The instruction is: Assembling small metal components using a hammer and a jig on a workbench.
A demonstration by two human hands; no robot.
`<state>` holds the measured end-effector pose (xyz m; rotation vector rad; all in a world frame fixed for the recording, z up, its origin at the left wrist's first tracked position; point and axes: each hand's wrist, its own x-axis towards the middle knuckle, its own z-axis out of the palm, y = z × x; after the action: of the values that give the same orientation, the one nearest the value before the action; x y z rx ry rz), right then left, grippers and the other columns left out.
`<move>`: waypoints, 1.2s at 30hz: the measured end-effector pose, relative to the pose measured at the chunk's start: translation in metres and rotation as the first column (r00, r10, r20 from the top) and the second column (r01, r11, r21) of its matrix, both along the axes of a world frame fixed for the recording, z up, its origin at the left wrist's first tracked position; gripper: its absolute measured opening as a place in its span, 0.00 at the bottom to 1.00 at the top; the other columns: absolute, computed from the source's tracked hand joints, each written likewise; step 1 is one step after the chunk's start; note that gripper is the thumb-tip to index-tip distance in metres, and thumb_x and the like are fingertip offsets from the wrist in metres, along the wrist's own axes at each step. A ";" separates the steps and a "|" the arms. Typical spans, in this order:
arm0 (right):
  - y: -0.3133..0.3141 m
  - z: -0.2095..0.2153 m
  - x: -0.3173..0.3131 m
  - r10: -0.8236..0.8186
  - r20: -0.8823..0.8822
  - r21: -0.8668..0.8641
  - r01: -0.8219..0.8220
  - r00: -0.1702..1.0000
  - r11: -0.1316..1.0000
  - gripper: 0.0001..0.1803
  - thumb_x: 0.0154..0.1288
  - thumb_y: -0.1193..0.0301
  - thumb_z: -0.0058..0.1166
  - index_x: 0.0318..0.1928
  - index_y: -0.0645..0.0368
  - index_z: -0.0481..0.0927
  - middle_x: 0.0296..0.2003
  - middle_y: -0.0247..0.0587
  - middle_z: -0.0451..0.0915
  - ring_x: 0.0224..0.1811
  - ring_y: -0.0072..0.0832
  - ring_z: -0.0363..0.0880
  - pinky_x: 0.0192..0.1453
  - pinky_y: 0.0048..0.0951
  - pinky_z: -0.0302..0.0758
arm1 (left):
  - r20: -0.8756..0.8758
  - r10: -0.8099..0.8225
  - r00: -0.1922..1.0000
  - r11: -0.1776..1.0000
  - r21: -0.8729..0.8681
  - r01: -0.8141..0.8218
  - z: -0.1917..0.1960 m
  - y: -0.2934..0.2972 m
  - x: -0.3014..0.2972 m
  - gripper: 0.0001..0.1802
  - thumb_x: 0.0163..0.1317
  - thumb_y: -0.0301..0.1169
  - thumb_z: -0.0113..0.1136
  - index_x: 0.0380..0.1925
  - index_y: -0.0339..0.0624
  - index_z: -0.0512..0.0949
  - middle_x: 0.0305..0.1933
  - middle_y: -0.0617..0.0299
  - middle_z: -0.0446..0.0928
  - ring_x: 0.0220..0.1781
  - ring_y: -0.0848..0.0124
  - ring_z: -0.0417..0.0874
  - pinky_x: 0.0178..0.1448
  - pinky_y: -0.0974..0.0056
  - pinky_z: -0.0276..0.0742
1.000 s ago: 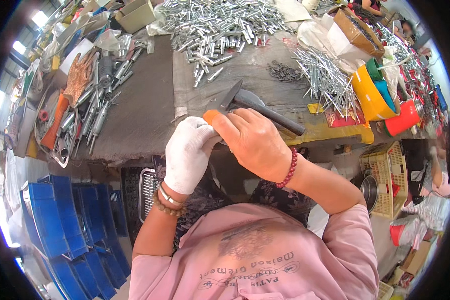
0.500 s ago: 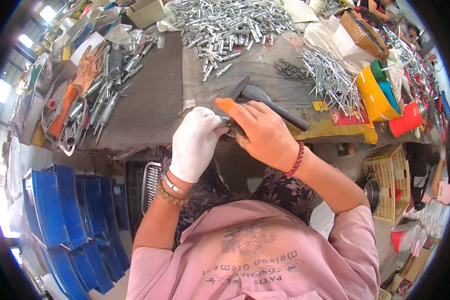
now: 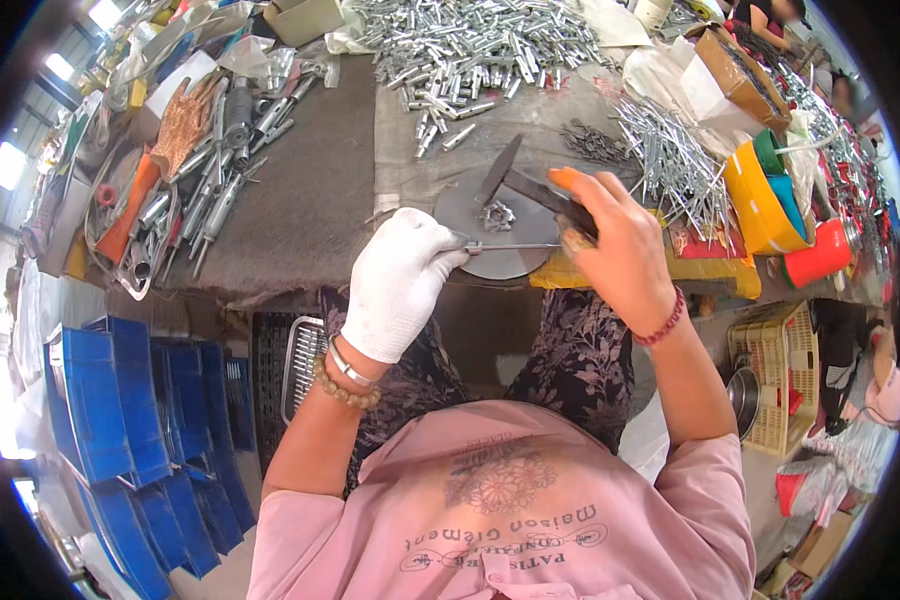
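My left hand (image 3: 400, 280), in a white glove, pinches one end of a thin metal rod (image 3: 518, 246), which has a thicker fitting at the gloved fingertips. The rod lies level above a round grey plate (image 3: 515, 268) at the table's front edge. In my right hand (image 3: 620, 245), with an orange cover on one finger, is the dark handle of a hammer (image 3: 535, 190); the fingertips are near the rod's right end, and whether they touch it I cannot tell. The hammer head is over the plate's far side, beside a small clump of metal bits (image 3: 497, 215).
A big heap of silvery metal tubes (image 3: 480, 45) covers the far table. Thin rods (image 3: 675, 160) and dark small pieces (image 3: 595, 142) lie at right, near a yellow container (image 3: 760, 200) and red cup (image 3: 818, 262). Tools and an orange glove (image 3: 180, 125) crowd the left. Blue bins (image 3: 110, 400) stand below left.
My right hand has moved right and away from the left with the hammer, uncovering the plate and the metal bits. The rod now shows between both hands. My left hand has barely moved.
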<state>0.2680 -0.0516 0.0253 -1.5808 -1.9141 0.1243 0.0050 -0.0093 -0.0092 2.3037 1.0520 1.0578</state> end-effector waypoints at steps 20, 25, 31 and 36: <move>-0.049 -0.001 -0.021 0.057 0.160 0.185 -0.087 0.985 0.979 0.30 0.62 0.80 0.63 0.65 0.45 0.90 0.40 0.37 0.76 0.34 0.36 0.84 0.40 0.37 0.83 | 0.091 -0.072 0.993 0.997 -0.001 0.073 -0.007 0.006 0.000 0.10 0.58 0.19 0.77 0.39 0.37 0.87 0.38 0.57 0.82 0.44 0.58 0.83 0.52 0.58 0.79; -0.044 0.009 -0.019 0.054 0.086 0.236 -0.073 0.995 0.969 0.32 0.61 0.83 0.62 0.65 0.45 0.89 0.40 0.38 0.77 0.35 0.38 0.84 0.40 0.39 0.82 | 0.033 -0.069 0.997 0.997 -0.025 0.070 0.002 0.006 -0.001 0.10 0.57 0.19 0.77 0.39 0.37 0.88 0.38 0.57 0.82 0.44 0.58 0.83 0.52 0.58 0.78; -0.023 0.010 -0.001 0.090 -0.110 0.100 -0.079 0.990 0.992 0.31 0.60 0.86 0.62 0.64 0.50 0.88 0.43 0.45 0.79 0.40 0.47 0.84 0.45 0.45 0.81 | -0.011 -0.075 0.997 0.995 -0.062 0.075 0.002 0.007 -0.002 0.11 0.59 0.20 0.75 0.43 0.37 0.90 0.38 0.56 0.82 0.45 0.58 0.83 0.53 0.59 0.79; -0.002 -0.009 0.016 0.191 0.005 -0.026 -0.190 0.982 0.981 0.28 0.62 0.80 0.64 0.63 0.52 0.86 0.47 0.45 0.80 0.49 0.48 0.84 0.53 0.47 0.81 | -0.101 -0.055 0.993 0.998 0.010 0.056 0.007 0.002 -0.003 0.19 0.60 0.20 0.74 0.52 0.44 0.91 0.38 0.57 0.82 0.44 0.59 0.84 0.51 0.59 0.81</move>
<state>0.2839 -0.0539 0.0159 -1.4130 -2.0749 0.2245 0.0022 -0.0075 -0.0019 2.4044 1.0151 0.9387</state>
